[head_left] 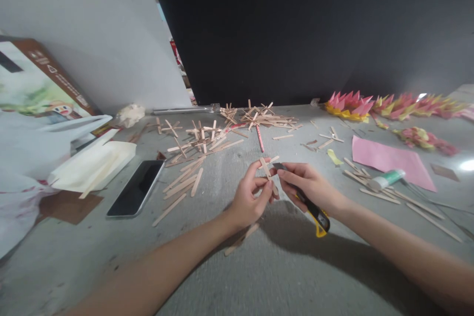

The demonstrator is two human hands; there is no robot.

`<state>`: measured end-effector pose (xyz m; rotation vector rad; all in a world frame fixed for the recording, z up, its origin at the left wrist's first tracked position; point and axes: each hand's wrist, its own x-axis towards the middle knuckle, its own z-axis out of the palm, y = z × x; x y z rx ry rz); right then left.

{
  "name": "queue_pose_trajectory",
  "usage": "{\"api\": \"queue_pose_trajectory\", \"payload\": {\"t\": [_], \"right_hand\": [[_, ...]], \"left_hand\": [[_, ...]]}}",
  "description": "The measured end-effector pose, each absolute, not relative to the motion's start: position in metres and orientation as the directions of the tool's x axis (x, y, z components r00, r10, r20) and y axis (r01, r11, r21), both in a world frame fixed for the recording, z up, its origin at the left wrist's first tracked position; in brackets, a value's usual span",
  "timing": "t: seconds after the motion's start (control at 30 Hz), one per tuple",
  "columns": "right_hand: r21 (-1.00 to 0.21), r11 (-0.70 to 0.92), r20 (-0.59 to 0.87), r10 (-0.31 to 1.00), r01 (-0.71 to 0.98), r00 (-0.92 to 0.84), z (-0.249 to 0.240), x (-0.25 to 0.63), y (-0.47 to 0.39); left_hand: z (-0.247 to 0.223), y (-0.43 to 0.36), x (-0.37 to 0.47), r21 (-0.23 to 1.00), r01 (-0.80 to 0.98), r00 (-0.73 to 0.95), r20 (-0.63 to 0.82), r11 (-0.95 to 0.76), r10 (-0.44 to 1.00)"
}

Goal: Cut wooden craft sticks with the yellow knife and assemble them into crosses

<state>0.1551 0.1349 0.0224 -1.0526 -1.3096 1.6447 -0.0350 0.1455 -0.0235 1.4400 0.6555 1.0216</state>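
Note:
Near the middle of the grey surface, my left hand point(254, 197) pinches wooden craft sticks point(265, 169) that cross each other. My right hand point(307, 185) is closed around a black and yellow utility knife point(316, 217). Its dark blade points left and lies close to the crossed sticks; I cannot tell whether it touches them. More loose sticks point(242, 239) lie under my left wrist. Beyond my hands is a heap of crossed wooden sticks point(270, 117), with a red-and-white striped stick point(260, 138) in front of it.
Left are a black phone point(137, 188), a pale tray point(122, 153) and a plastic bag point(33, 158). On the right lie pink paper point(392, 160), a glue tube point(387, 179) and loose sticks point(425, 205). Folded pink-yellow paper pieces point(350, 106) stand by the dark panel point(314, 24).

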Motion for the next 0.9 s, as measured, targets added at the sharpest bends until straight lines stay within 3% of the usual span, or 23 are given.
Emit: {"api": "queue_pose_trajectory", "payload": {"t": [0.23, 0.5, 0.9], "right_hand": [[-0.981, -0.177, -0.153, 0.957, -0.078, -0.247, 0.0171, 0.1544, 0.1398], [-0.975, -0.035, -0.092, 0.962, 0.219, -0.258, 0.0196, 0.1533, 0.1338], [-0.966, 0.024, -0.054, 0.955, 0.257, -0.291, 0.0243, 0.1521, 0.1323]], "left_hand": [[-0.0234, 0.1461, -0.0354, 0.977, -0.165, 0.452, 0.199, -0.138, 0.870], [-0.0257, 0.1465, -0.0350, 0.979, -0.150, 0.459, 0.195, -0.141, 0.867], [-0.0216, 0.1449, -0.0342, 0.980, -0.158, 0.454, 0.181, -0.121, 0.872]]}}
